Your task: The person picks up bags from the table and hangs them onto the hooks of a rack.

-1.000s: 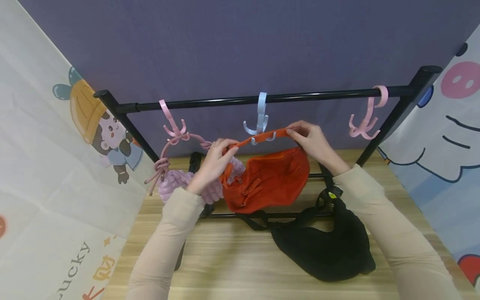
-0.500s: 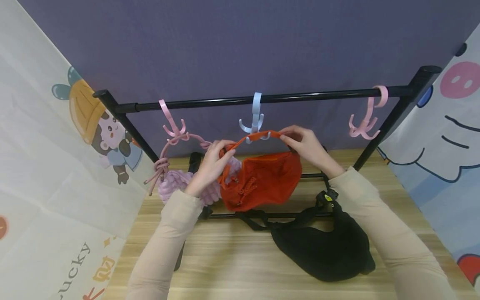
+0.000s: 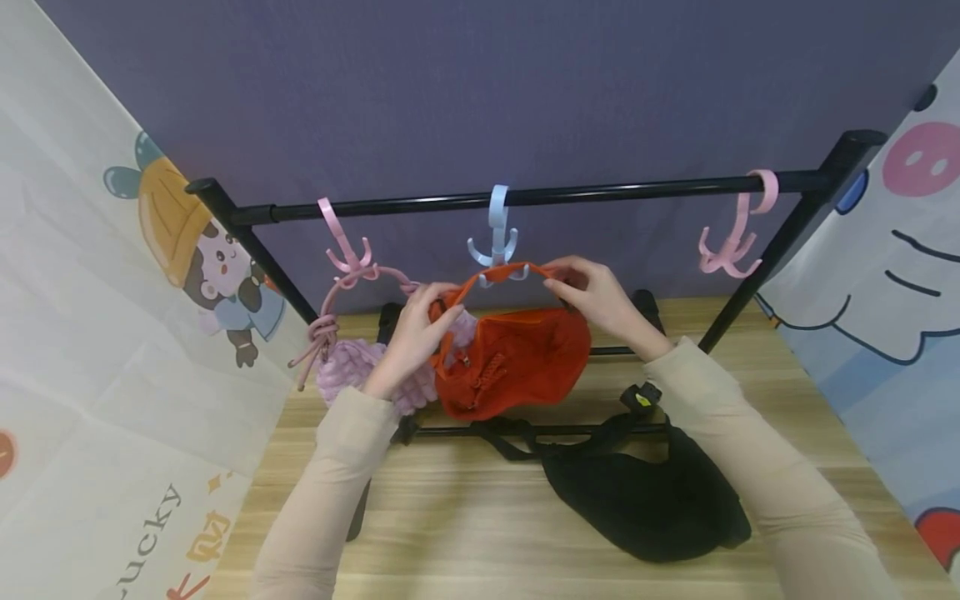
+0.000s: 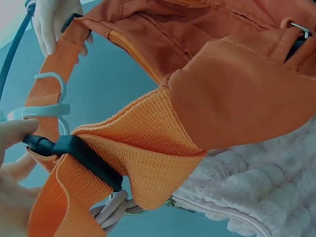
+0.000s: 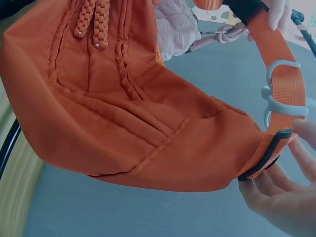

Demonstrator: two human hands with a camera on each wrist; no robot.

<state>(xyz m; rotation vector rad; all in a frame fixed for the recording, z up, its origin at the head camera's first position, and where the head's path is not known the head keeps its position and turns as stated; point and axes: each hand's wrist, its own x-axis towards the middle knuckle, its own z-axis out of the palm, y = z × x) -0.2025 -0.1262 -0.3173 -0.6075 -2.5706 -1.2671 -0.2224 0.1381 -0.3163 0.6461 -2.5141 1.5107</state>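
An orange-red waist bag (image 3: 517, 362) hangs below the blue hook (image 3: 498, 221), its webbing strap (image 4: 49, 94) lying over the hook's lower prongs. My left hand (image 3: 420, 329) holds the strap's left side beside a black buckle (image 4: 91, 163), thumb against the buckle in the left wrist view. My right hand (image 3: 592, 296) pinches the strap's right end, where a black strip (image 5: 266, 155) crosses it at the bag's corner. Behind my left hand, a fluffy lilac bag (image 3: 356, 367) hangs by its knotted cord handle from the left pink hook (image 3: 347, 246).
The hooks hang from a black rack bar (image 3: 615, 193). Another pink hook (image 3: 731, 237) is at the bar's right end. A black waist bag (image 3: 645, 500) lies on the wooden surface (image 3: 465, 533), its strap over a lower rack bar. A dark panel (image 3: 480, 92) stands behind.
The blue hook has slid left along the bar, with the orange-red bag on it. My right hand has moved left and slightly down; my left hand has shifted slightly left. Both still hold the strap.
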